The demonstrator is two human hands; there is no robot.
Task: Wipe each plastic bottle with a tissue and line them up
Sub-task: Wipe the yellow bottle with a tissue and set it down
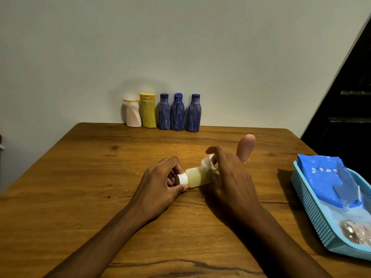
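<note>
The left hand [160,177] pinches the cap of the bottle [197,176]. The bottle lies sideways between both hands, base pointing right. There the right hand [226,173] presses a tissue [207,164] against it, fingers curled around the tissue.

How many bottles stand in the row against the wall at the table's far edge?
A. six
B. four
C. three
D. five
D: the row holds a white bottle, a yellow bottle and three blue bottles, all upright.
</note>
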